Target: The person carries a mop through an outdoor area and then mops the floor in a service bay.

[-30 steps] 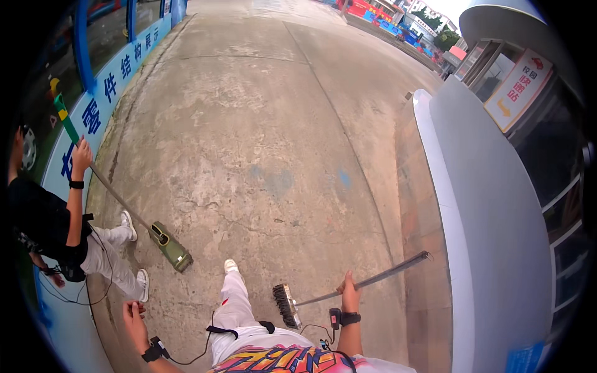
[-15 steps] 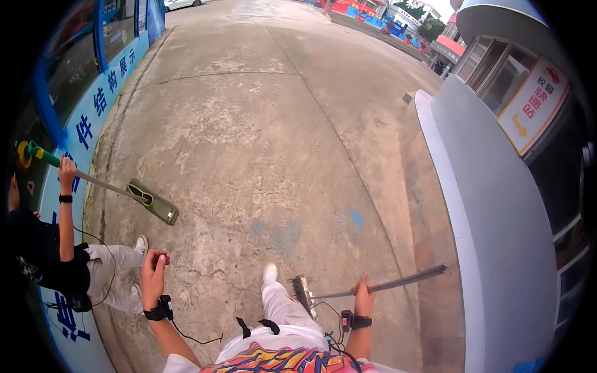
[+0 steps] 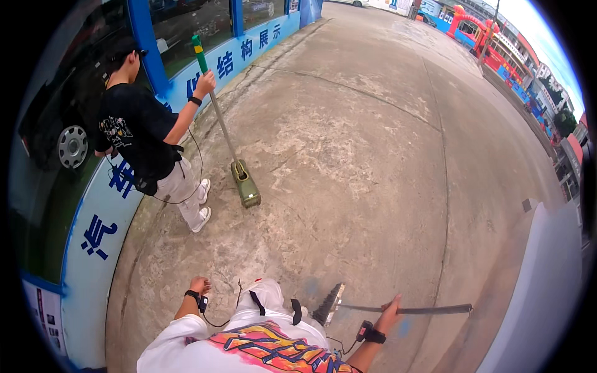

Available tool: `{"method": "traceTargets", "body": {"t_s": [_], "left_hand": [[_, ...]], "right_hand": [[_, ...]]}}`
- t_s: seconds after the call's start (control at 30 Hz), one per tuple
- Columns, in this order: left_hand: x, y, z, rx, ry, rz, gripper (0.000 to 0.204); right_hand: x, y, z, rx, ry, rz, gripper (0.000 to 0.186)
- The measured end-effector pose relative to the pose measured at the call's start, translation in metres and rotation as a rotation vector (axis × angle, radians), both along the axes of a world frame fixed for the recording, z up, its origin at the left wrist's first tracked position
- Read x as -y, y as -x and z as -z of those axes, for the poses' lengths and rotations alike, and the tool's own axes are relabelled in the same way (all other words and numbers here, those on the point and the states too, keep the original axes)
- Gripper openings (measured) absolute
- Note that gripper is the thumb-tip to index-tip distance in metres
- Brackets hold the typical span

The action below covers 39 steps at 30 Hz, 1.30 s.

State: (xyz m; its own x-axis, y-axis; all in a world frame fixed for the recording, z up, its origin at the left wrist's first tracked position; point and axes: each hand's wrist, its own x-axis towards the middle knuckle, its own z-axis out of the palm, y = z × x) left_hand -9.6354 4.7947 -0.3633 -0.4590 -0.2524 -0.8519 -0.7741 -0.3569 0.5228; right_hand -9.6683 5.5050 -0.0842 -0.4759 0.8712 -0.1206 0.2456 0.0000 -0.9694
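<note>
My right hand [image 3: 390, 309] grips the dark metal handle [image 3: 423, 309] of a broom, whose brush head [image 3: 328, 304] rests on the concrete by my right leg. My left hand [image 3: 200, 286] hangs at my side, fingers curled, holding nothing I can see; a black wrist device with a cable sits just below it. A second black device is strapped on my right wrist [image 3: 372, 334]. My white trousers [image 3: 268, 304] and patterned shirt fill the lower edge.
Another person in a black shirt [image 3: 134, 133] stands at the left, holding a green-handled broom [image 3: 225, 127] with its olive head [image 3: 246, 184] on the ground. A blue-and-white wall [image 3: 112, 217] runs along the left. A white raised kerb [image 3: 541, 286] lies at the right.
The view has swung left, bringing the other person fully into view. My left hand dropped from a raised position to my side. The broom stays in my right hand.
</note>
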Motion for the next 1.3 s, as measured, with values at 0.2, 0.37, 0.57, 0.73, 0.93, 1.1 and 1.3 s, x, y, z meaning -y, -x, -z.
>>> {"method": "traceTargets", "body": {"t_s": [0.2,0.37,0.57,0.73,0.93,1.1,1.3], "left_hand": [[0.0,0.091,0.078,0.269,0.045,-0.393,0.018],[-0.009,0.243,0.103,0.214,-0.093,-0.321,0.014],[-0.141,0.642,0.05,-0.115,0.377,0.297,0.019],[-0.236,0.924,0.011,-0.492,0.392,0.461,0.018],[-0.34,1.056,0.024,-0.389,0.473,0.616,0.017],[-0.344,1.103,0.032,0.019,0.4,0.325,0.017],[-0.33,1.235,0.08,0.063,-0.03,-0.126,0.02]], "right_hand": [[-0.072,0.211,0.06,-0.117,0.076,-0.084,0.056],[-0.094,0.319,0.061,-0.141,0.056,-0.033,0.056],[-0.155,0.501,0.006,-0.176,-0.021,-0.047,0.056],[-0.218,0.699,0.086,-0.186,-0.041,0.001,0.054],[-0.322,0.918,0.159,-0.095,0.022,0.021,0.051],[-0.369,1.11,0.119,-0.064,0.116,-0.011,0.052],[-0.435,1.323,0.102,-0.152,0.151,0.011,0.051]]}}
